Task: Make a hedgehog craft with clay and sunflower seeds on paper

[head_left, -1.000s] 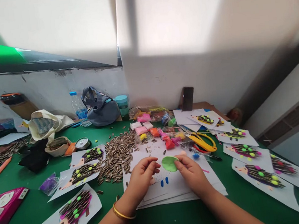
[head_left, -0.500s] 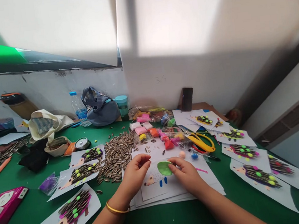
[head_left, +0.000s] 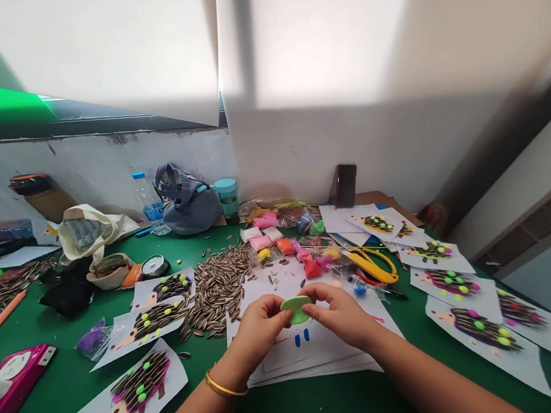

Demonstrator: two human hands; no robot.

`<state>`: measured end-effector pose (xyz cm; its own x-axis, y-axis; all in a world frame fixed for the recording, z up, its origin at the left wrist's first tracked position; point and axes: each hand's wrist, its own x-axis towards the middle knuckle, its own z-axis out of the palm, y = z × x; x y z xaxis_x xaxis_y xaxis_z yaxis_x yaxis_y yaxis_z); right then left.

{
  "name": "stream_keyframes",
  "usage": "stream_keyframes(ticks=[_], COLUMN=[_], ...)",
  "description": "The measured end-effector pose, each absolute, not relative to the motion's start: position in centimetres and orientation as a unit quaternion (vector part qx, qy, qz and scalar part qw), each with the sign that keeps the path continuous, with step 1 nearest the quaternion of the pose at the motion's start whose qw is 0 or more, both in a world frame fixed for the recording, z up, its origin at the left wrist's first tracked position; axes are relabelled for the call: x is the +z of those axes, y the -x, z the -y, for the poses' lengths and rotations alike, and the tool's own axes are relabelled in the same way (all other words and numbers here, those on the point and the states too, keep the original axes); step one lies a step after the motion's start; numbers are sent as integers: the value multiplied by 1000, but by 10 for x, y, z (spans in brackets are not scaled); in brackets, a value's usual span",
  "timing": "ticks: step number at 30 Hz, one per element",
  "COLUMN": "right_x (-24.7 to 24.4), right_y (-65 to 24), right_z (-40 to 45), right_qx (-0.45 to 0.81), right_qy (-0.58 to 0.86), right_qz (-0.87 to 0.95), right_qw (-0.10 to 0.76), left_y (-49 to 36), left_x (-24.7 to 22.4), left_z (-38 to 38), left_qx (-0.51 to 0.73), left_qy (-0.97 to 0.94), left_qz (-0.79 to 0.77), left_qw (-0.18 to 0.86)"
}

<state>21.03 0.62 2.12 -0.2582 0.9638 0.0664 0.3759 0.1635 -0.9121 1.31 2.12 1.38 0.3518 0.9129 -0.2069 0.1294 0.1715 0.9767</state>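
Note:
A flattened piece of light green modelling clay (head_left: pixel 296 309) is pinched at both sides, my left hand (head_left: pixel 263 324) on one edge and my right hand (head_left: pixel 335 312) on the other. Both hands hold it above a white sheet (head_left: pixel 285 358) on a paper stack. On that sheet a hedgehog drawing with blue clay legs (head_left: pixel 302 338) shows partly; the hands and clay cover the rest. Left of the stack spreads a heap of striped sunflower seeds (head_left: pixel 219 282). Behind the hands lie small packets of coloured clay, including a red one (head_left: pixel 312 268).
Finished seed hedgehog pictures lie at left (head_left: pixel 141 387) and right (head_left: pixel 478 326). Yellow-handled scissors (head_left: pixel 374 265) rest beyond my right hand. A blue bag (head_left: pixel 190 206), a water bottle (head_left: pixel 150 204) and a phone (head_left: pixel 346 185) stand along the wall. A magenta device (head_left: pixel 20 385) sits at far left.
My left hand has moved right and taken hold of the green clay's left edge. My right hand has shifted slightly left, and the clay is now held between both hands.

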Motion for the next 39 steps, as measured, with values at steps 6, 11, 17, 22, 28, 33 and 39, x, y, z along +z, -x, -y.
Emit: stream_keyframes(ticks=[6,11,17,22,28,33,39], right_x=[-1,-1,3,3,4,2,2], right_y=[-206,-204,-205,-205,-205,-206,-209], right_z=[-4,0,3,5,4,4,-5], right_qx=[415,396,383,367,370,363,357], right_qy=[498,498,497,494,504,498,515], right_qz=[668,687,693,705,686,689,672], right_qw=[366,351,354,350,371,382,395], left_y=[-17,-16,-15,-16,-15,-16,-16], left_x=[13,13,10,9,7,3,6], left_z=[-17,-15,-15,-16,-15,-15,-17], left_qx=[345,309,324,335,340,334,362], left_qy=[-637,-674,-674,-675,-668,-663,-634], left_qz=[-449,-474,-467,-476,-462,-473,-450], left_qw=[523,475,472,452,474,475,514])
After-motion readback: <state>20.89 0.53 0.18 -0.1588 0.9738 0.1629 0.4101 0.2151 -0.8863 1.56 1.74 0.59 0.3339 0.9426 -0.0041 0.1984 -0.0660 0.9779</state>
